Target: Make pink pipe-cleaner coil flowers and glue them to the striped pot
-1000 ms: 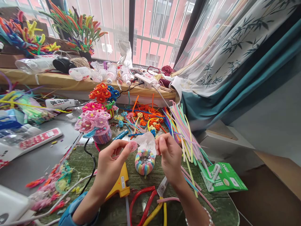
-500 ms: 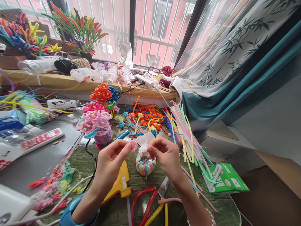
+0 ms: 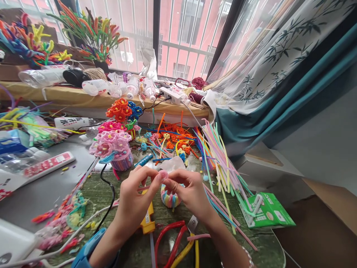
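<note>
Leftward has moved the right hand [image 3: 193, 191], meeting the left hand [image 3: 135, 195], and both pinch the pink coil [image 3: 163, 173] between them, near the pastel ring [image 3: 169, 202], probably so that it cannot unroll.

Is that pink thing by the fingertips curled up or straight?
Curled up: the pink piece in the left hand shows as a small round coil.
</note>
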`<action>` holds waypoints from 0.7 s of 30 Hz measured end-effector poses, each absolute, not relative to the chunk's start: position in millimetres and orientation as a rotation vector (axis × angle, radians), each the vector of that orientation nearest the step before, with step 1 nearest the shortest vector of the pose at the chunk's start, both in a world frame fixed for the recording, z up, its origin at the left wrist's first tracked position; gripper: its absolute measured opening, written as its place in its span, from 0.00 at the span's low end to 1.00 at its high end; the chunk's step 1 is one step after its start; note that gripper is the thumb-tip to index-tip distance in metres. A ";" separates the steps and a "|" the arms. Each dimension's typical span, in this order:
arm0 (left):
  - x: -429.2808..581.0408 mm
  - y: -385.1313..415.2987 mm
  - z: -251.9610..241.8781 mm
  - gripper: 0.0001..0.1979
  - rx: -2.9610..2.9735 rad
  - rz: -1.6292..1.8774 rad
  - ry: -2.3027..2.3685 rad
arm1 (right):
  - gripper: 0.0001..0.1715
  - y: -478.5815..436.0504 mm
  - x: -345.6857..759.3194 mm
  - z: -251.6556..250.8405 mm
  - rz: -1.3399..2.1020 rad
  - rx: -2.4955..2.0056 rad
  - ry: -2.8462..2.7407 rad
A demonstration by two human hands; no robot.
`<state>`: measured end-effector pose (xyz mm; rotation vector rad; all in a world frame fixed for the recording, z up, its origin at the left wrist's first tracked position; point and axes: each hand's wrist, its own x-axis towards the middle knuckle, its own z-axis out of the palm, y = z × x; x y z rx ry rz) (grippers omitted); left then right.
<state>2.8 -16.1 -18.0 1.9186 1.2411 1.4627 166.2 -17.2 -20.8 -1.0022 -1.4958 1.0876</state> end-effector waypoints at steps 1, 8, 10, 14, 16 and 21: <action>2.9 -16.0 -18.1 0.08 1.941 1.475 1.244 | 0.13 -17.5 166.7 -20.4 1.064 -1.008 -1.525; 1.7 -16.9 -19.1 0.08 2.015 1.482 1.223 | 0.14 -16.4 170.5 -19.6 1.207 -0.826 -1.441; 2.0 -16.6 -19.3 0.08 2.012 1.478 1.221 | 0.16 -13.6 171.1 -19.8 1.259 -0.740 -1.311; 2.1 -15.8 -19.9 0.09 1.886 1.416 1.244 | 0.26 -4.4 180.2 -19.1 1.213 -0.689 -1.003; 1.2 -15.8 -20.0 0.10 1.758 1.351 1.221 | 0.29 -1.1 186.3 -18.8 1.094 -0.759 -1.027; -1.2 -15.1 -17.4 0.13 1.484 1.210 1.130 | 0.09 -5.9 184.7 -17.3 0.678 -0.887 -1.606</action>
